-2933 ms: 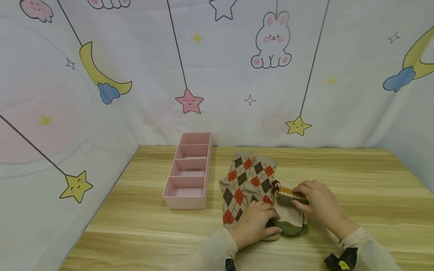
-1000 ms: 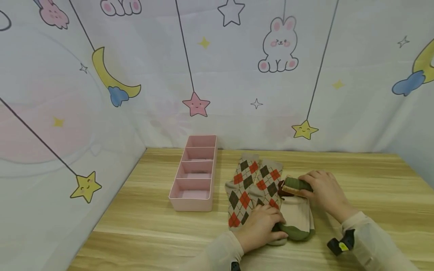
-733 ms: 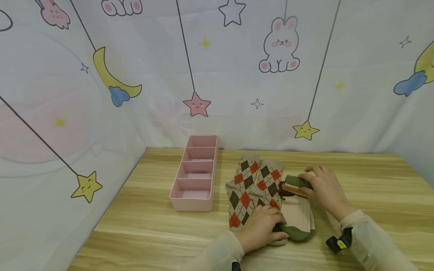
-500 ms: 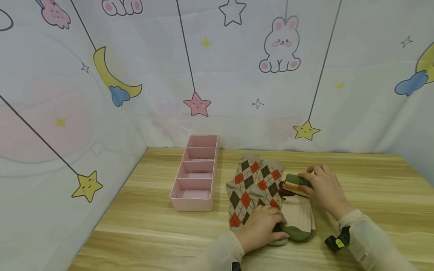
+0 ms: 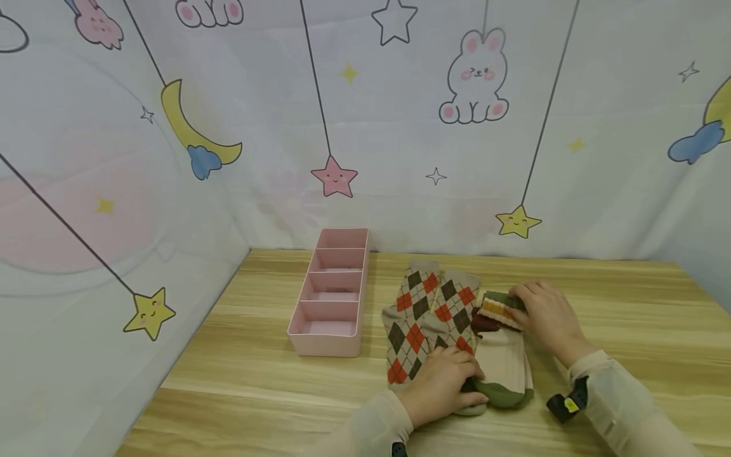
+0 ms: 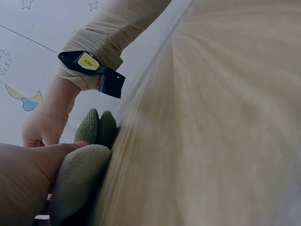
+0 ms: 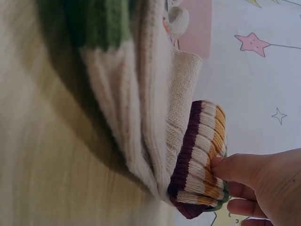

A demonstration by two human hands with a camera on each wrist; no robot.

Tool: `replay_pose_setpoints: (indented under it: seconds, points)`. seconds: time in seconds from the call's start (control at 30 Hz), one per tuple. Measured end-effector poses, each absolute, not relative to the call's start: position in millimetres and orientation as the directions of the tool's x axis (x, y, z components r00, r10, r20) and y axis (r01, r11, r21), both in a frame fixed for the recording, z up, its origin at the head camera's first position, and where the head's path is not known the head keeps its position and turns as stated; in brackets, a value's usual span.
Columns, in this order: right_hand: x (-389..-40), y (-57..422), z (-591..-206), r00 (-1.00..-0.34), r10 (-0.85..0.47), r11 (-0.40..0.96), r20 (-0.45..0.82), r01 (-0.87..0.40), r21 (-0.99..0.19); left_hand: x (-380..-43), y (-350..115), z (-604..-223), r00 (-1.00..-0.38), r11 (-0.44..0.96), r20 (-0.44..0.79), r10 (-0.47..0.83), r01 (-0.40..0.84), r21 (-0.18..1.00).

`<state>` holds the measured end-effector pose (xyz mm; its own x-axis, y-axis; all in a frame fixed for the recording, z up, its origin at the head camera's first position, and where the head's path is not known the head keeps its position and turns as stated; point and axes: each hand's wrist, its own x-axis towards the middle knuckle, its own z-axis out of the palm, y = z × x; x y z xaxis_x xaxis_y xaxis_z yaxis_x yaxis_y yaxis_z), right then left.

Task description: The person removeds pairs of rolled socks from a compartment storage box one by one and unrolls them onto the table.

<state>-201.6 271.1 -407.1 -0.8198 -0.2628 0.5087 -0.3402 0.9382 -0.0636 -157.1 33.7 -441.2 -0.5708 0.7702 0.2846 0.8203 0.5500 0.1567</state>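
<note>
On the table lie two pairs of socks side by side. The beige argyle socks (image 5: 410, 317) have red and dark diamonds. To their right are cream socks (image 5: 499, 358) with green toes, their striped cuff (image 5: 498, 312) folded over towards the toes. My right hand (image 5: 548, 317) pinches that cuff between thumb and fingers; in the right wrist view the thumb (image 7: 235, 167) presses on its yellow, cream and maroon ribbing. My left hand (image 5: 440, 384) rests on the toe end, touching both pairs. In the left wrist view, its thumb lies by a beige toe (image 6: 80, 179) and green toes (image 6: 89, 127).
Left of the socks stands a long pink box (image 5: 325, 346) with several compartments in a row. The wooden table (image 5: 257, 381) meets a white cloth backdrop (image 5: 388, 139) printed with stars, moons and rabbits. A black strap device (image 5: 568, 403) sits on the right wrist.
The striped cuff, earlier a roll, now lies looser and flatter, showing its yellow and cream bands. My right hand has shifted its grip along it. My left hand stays on the toes.
</note>
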Motion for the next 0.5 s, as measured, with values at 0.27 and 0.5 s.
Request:
replay_pose_setpoints:
  seconds: [0.27,0.5]
  points:
    - [-203.8,273.0,-408.3,-0.857,-0.274,0.936,0.437,-0.342,-0.085,-156.9,33.6,-441.2,-0.570,0.549,0.289,0.769,0.821,0.158]
    - [-202.1,274.2,-411.5,-0.883,-0.295,0.938,0.364,-0.341,-0.067,-157.1,33.5,-440.4,-0.577,0.552,0.275,0.769,0.817,0.169]
